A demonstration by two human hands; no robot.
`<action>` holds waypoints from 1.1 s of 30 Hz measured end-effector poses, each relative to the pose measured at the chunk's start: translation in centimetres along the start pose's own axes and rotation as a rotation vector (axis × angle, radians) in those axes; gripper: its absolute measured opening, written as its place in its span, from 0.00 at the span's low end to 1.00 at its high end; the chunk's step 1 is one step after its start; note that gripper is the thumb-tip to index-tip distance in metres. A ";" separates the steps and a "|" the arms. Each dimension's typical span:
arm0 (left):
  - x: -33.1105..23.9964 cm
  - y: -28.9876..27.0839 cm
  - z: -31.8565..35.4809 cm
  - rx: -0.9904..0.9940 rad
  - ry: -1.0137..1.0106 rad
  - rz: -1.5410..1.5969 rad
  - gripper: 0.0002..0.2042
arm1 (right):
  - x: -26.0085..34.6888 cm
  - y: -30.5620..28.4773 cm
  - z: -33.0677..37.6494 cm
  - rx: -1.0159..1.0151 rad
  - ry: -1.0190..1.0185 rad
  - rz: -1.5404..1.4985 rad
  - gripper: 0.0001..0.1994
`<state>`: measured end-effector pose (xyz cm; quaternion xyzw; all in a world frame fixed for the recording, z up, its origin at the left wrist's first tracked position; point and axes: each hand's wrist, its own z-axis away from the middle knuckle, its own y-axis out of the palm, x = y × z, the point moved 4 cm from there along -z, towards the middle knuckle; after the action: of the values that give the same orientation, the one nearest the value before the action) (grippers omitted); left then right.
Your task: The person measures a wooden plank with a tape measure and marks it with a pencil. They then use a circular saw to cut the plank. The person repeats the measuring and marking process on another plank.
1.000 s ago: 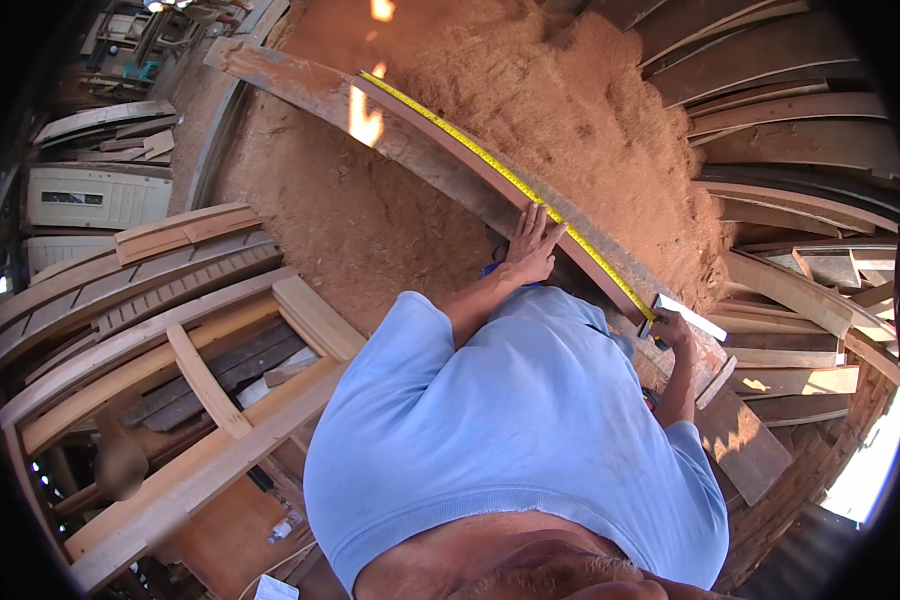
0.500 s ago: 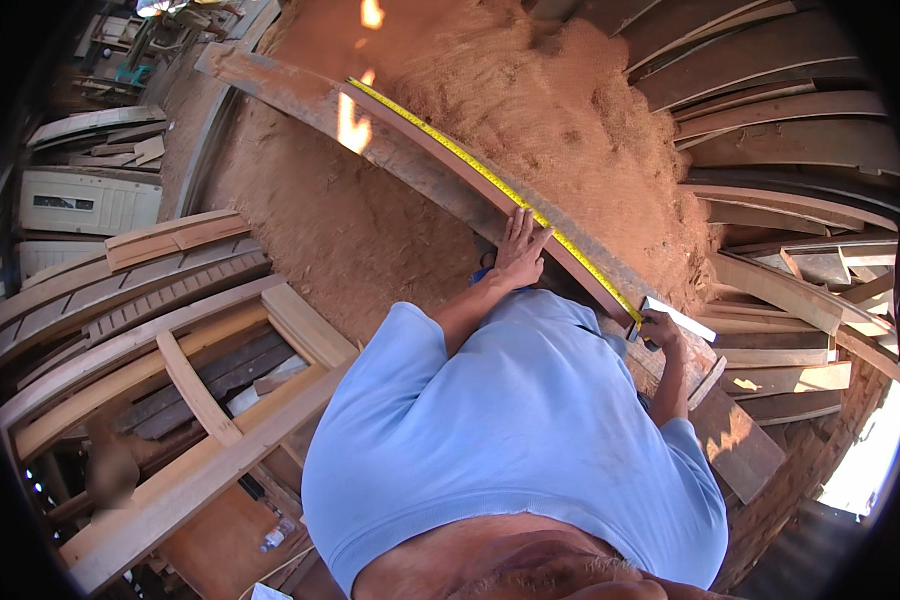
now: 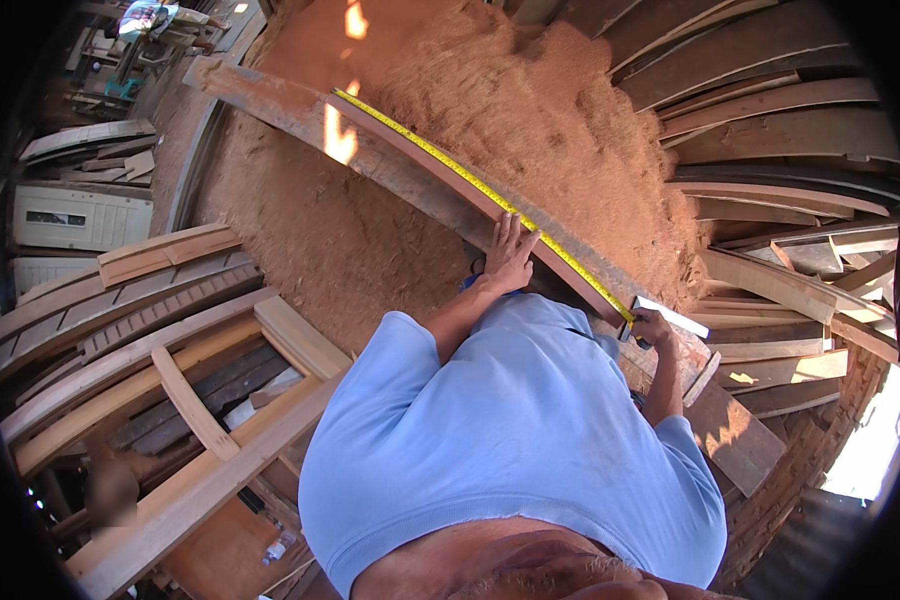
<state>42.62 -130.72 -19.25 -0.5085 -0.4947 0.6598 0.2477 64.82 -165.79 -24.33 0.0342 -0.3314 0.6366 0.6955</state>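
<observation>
A yellow tape blade (image 3: 432, 148) runs out along a narrow reddish-brown board (image 3: 445, 177), from its far left end to near my right hand. That board rests on a long, weathered plank (image 3: 290, 118) that crosses in front of me. My left hand (image 3: 510, 258) lies over the board with its fingers stretched out, the fingertips at the tape. At the near right end, my right hand (image 3: 654, 328) is closed around the tape measure (image 3: 639, 341), whose dark case is mostly hidden by the fingers. A pale flat piece (image 3: 678, 316) lies just beyond that hand.
Reddish sawdust (image 3: 540, 110) is heaped beyond the plank. Stacked dark boards (image 3: 770, 150) line the right side. To the left lie a wooden frame (image 3: 195, 400) and a pale panelled door (image 3: 85, 217). Another person (image 3: 160, 22) is at the far upper left.
The view has shifted slightly, and more of the person at the upper left shows. Both hands keep their places on the board and tape measure.
</observation>
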 end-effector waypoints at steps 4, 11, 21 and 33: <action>0.2 0.2 -0.1 0.064 -0.040 0.020 0.37 | 0.3 0.2 0.3 -0.017 -0.005 -0.001 0.24; 0.2 0.1 -0.1 0.078 -0.021 0.023 0.38 | 0.8 0.0 0.9 0.022 0.016 0.007 0.25; 0.3 -0.2 0.0 0.086 -0.014 0.017 0.39 | 1.8 0.1 1.4 -0.053 0.070 0.142 0.26; 0.1 -0.4 0.1 0.078 -0.006 0.015 0.40 | 2.1 0.3 1.7 -0.074 0.039 0.162 0.26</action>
<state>42.45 -130.47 -18.97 -0.5002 -0.4654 0.6819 0.2612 63.76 -164.69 -22.05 -0.0310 -0.3428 0.6788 0.6487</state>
